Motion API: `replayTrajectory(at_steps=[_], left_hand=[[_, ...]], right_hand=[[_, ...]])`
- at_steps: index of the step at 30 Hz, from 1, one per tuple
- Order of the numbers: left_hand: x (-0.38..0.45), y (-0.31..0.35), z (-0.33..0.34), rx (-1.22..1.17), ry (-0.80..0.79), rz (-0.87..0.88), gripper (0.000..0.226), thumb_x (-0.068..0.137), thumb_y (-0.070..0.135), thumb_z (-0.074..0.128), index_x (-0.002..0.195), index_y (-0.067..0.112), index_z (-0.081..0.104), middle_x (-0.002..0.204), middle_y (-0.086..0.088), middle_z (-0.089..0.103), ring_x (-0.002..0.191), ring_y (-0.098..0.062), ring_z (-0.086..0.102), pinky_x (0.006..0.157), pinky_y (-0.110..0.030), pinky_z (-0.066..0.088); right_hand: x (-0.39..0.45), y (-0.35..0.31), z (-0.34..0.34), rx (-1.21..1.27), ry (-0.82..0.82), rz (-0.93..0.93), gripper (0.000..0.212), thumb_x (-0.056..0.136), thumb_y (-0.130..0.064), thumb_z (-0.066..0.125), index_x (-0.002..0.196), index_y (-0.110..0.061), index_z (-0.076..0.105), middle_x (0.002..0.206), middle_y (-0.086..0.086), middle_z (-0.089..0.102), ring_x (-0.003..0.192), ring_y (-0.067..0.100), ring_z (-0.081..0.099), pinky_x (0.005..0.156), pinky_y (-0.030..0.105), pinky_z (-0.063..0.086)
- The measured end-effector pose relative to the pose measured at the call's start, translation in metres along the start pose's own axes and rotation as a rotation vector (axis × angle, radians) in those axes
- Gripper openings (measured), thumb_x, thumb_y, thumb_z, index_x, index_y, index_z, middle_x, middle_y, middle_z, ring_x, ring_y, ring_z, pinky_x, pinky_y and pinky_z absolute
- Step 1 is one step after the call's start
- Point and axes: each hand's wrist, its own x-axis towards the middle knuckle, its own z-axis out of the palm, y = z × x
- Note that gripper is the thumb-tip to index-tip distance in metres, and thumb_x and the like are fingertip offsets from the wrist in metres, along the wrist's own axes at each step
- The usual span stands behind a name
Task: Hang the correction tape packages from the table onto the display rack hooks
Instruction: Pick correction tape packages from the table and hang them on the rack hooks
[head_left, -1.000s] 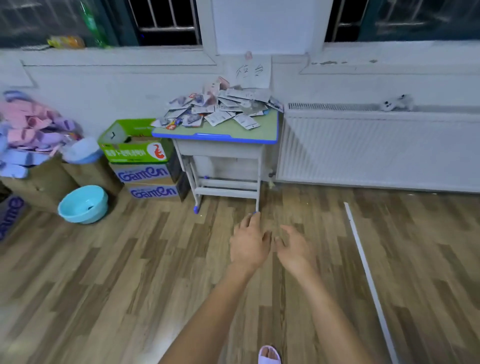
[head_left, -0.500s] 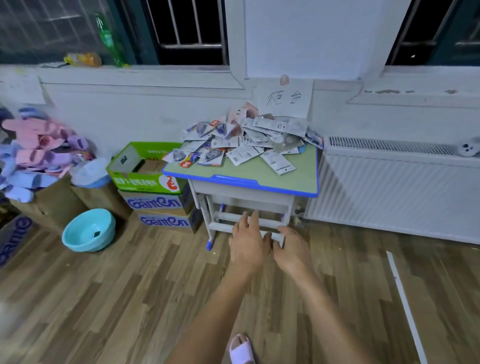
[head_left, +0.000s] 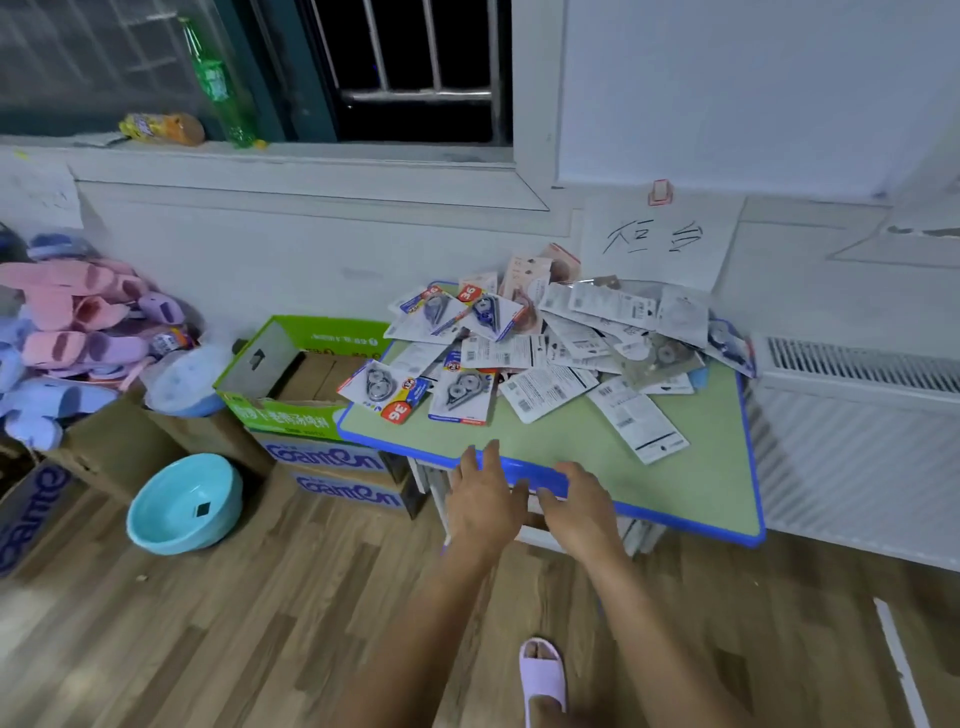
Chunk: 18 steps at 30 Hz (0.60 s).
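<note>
- The packages (head_left: 540, 353) lie in a loose heap on the far half of the table (head_left: 691, 483), against the wall and under a paper sign (head_left: 657, 244)
- Both hands sit at the table's near blue edge, well short of the heap; bare green tabletop lies between them and the nearest cards
- The left hand (head_left: 480, 501) is just below the edge, the right hand (head_left: 574, 512) just beside it on the right, the two close together
- The packages point every way, with no shared long axis; some lie face up showing the tape dispenser, many face down showing white backs with barcodes
- One face-down card (head_left: 636, 418) lies apart at the heap's near right, its long axis running from far-left to near-right
- Two face-up cards (head_left: 415, 389) lie at the near left corner, one overhanging the table's left edge
- Left hand: fingers straight and spread, palm down, holding nothing; the fingertips overlap the blue edge, though contact cannot be told
- Right hand: fingers loosely extended, empty, tips at the edge
- A green box (head_left: 291, 374) and a basin (head_left: 184, 501) stand left of the table
</note>
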Motion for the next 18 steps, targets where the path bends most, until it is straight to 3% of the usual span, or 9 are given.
replayTrajectory(at_steps=[6, 12, 18], left_hand=[[0.085, -0.019, -0.031, -0.072, 0.019, -0.168, 0.066, 0.096, 0.039, 0.050, 0.149, 0.012, 0.020, 0.151, -0.018, 0.026, 0.137, -0.035, 0.029, 0.108, -0.043, 0.032], [0.142, -0.047, -0.049, -0.194, 0.118, -0.360, 0.064, 0.096, 0.036, 0.050, 0.144, 0.002, 0.024, 0.142, -0.021, 0.036, 0.129, -0.038, 0.036, 0.103, -0.043, 0.032], [0.189, -0.084, -0.065, -0.185, 0.193, -0.553, 0.077, 0.093, 0.049, 0.050, 0.148, 0.007, 0.016, 0.151, -0.021, 0.024, 0.138, -0.036, 0.024, 0.108, -0.048, 0.028]], right_hand=[[0.093, -0.046, 0.025, 0.035, -0.115, 0.063, 0.043, 0.092, -0.019, 0.052, 0.133, -0.010, 0.043, 0.131, 0.015, 0.052, 0.114, 0.032, 0.055, 0.095, 0.037, 0.044], [0.144, -0.069, 0.058, 0.079, -0.173, 0.173, 0.044, 0.094, -0.022, 0.052, 0.132, -0.004, 0.039, 0.129, 0.017, 0.053, 0.118, 0.033, 0.051, 0.093, 0.039, 0.043], [0.171, -0.083, 0.091, 0.114, -0.116, 0.291, 0.052, 0.092, -0.029, 0.055, 0.132, -0.001, 0.037, 0.131, 0.018, 0.050, 0.118, 0.034, 0.050, 0.081, 0.029, 0.037]])
